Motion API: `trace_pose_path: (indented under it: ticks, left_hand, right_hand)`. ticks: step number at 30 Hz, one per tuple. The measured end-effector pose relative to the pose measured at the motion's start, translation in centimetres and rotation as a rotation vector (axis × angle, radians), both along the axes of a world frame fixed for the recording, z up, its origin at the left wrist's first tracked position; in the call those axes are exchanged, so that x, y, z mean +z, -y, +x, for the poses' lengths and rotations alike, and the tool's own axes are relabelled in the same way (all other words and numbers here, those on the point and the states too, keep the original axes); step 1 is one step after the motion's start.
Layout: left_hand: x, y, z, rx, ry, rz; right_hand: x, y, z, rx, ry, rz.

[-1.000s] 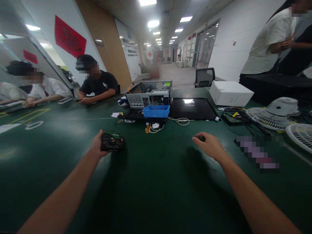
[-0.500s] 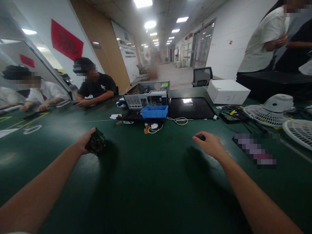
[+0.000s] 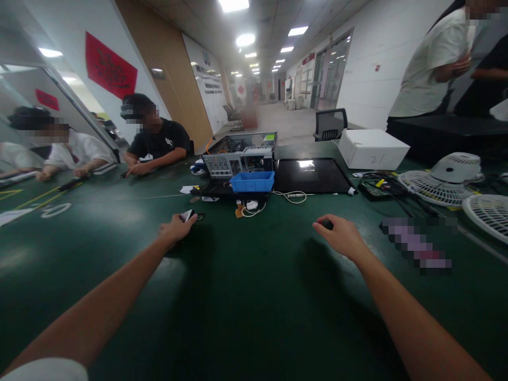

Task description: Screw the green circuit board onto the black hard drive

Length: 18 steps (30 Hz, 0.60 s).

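Observation:
My left hand is closed around a boxy electronic part, held low over the green table at centre left. A pale, shiny face of the part shows above my fingers, with a bit of circuit board at its far edge; my hand covers the rest. Over the table to the right, my right hand is curled, with thumb and fingers around a small dark object. Too little of that object shows to tell its kind.
Beyond my hands stand an opened computer case, a blue plastic bin and a flat black screen. Thin white cables lie in front. At right are a white box, fan parts and a blurred-out flat object. Other people sit at left.
My left hand has moved right and slightly forward with the electronic part, turning it so its green circuit-board face no longer shows. My right hand has stayed in place.

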<state>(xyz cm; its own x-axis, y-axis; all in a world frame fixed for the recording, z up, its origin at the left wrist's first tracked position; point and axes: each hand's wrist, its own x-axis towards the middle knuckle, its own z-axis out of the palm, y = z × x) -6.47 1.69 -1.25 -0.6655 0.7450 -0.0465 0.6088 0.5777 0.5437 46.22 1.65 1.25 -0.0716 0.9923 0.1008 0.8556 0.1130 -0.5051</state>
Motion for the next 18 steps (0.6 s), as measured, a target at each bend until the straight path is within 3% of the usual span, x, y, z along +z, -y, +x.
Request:
trace_pose_path:
  ticks: [2,5,9,11,12,15,18]
  left_hand:
    - [0.4,-0.1,0.5,0.075,-0.075,-0.055]
    - [2.9,0.0,-0.4,0.113,-0.01,0.011]
    - [7.2,0.6,-2.4,0.022,0.141,0.064]
    - [8.3,1.1,-2.1,-0.063,0.312,0.054]
    - [8.4,1.5,-1.3,-0.116,0.443,0.048]
    - [7.2,2.5,3.2,-0.268,1.145,0.019]
    - [4.5,2.6,9.5,-0.304,1.495,-0.088]
  right_hand:
    - [0.1,0.1,0.1,-0.002,0.002,-0.003]
    - [0.0,0.0,0.3,-0.022,0.008,-0.015]
    - [-0.4,-0.3,0.5,-0.027,0.014,-0.004]
    - [-0.5,-0.4,0.3,-0.022,0.017,0.008]
    - [-0.5,-0.4,0.1,-0.016,0.016,0.011]
    - [-0.2,0.0,-0.5,0.02,-0.028,-0.025]
    - [-0.1,0.6,-1.0,0.076,-0.177,-0.182]
